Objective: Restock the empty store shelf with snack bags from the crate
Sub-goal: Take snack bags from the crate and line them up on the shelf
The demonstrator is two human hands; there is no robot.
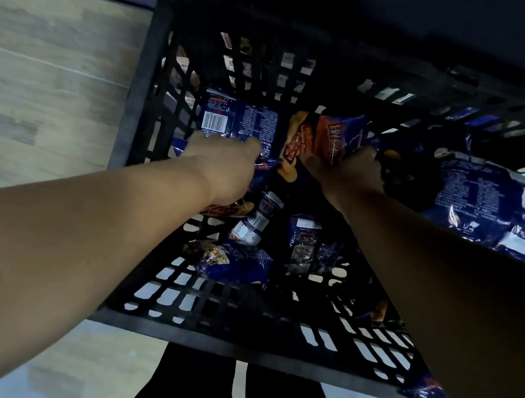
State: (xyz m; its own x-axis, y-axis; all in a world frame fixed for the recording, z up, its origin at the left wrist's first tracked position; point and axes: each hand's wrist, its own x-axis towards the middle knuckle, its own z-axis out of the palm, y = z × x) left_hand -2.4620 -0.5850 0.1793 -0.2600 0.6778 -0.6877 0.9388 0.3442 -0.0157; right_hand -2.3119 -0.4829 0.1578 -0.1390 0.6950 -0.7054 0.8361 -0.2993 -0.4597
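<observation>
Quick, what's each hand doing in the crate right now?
Left hand: grips a blue snack bag lying barcode side up.
Right hand: grips an orange-fronted snack bag, held up off the pile.

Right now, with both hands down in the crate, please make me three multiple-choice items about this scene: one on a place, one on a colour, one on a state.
1. Where does the bag with the barcode lie?
A. at the crate's far left corner
B. on the wooden floor
C. over the near rim

2. What colour is the crate?
A. white
B. black
C. yellow

3. What is the right hand doing?
A. hanging idle outside the crate
B. pressing flat on the floor
C. gripping an orange and blue bag

Answers:
1 A, it rests against the far left lattice walls.
2 B, its lattice walls and rim are black.
3 C, the fingers curl round the bag's lower edge.
</observation>
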